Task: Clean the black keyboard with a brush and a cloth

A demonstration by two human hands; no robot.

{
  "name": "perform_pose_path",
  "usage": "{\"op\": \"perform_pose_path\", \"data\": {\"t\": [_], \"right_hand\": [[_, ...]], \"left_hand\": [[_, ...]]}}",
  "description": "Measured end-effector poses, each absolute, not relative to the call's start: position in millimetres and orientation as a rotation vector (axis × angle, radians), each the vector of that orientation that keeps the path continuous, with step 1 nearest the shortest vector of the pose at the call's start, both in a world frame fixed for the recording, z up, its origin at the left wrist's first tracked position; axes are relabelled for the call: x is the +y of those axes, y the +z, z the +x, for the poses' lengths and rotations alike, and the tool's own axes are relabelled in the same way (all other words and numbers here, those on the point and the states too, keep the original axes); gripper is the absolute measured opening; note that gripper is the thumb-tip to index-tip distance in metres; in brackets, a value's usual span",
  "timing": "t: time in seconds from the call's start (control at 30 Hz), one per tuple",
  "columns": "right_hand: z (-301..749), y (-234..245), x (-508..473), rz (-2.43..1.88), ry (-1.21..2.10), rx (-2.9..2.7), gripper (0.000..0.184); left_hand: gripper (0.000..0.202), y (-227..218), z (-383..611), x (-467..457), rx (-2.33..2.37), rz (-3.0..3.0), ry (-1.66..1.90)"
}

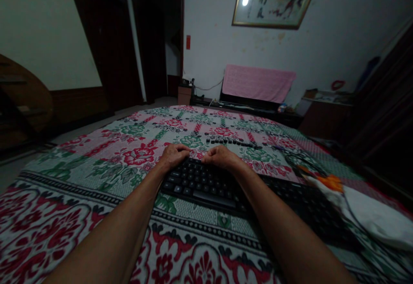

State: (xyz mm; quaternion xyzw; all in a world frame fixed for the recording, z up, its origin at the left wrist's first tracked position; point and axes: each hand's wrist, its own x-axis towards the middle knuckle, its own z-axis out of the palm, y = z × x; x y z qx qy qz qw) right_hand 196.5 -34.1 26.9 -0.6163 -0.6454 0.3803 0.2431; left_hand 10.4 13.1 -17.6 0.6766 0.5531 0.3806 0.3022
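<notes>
A black keyboard point(206, 185) lies on a patterned cloth, its long side running from my left hand off toward the lower right. My left hand point(174, 155) rests at its far left corner with the fingers curled together against the back edge. Close by, my right hand point(221, 156) is closed in a pinch over the top row, thumb and forefinger meeting near the keys. Whatever sits between those fingertips is too small to make out. Beyond the hands, several loose black keycaps point(232, 142) form a line on the cloth. My right forearm hides part of the keyboard.
The red, green and white flowered cloth point(129, 155) covers the broad surface. To the right of the keyboard lie a dark cable point(292, 159), a white bag point(374, 215) and an orange item point(334, 183). A pink towel point(258, 82) hangs by the far wall.
</notes>
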Motion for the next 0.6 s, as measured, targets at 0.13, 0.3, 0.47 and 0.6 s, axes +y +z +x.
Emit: {"op": "perform_pose_path", "data": {"t": [0.13, 0.3, 0.47, 0.6], "right_hand": [[195, 25, -34, -1.702, 0.983, -1.760, 0.013], [193, 24, -36, -1.752, 0.840, -1.832, 0.011], [202, 20, -35, -1.635, 0.767, -1.971, 0.016], [214, 18, -18, -1.699, 0.685, -1.996, 0.028]], "left_hand": [[0.026, -14, 12, 10, 1.474, 1.771, 0.993], [0.027, -12, 13, 8, 1.474, 1.795, 0.984], [0.025, -14, 11, 10, 1.456, 1.788, 0.987], [0.023, -14, 11, 12, 1.445, 1.778, 1.006]]}}
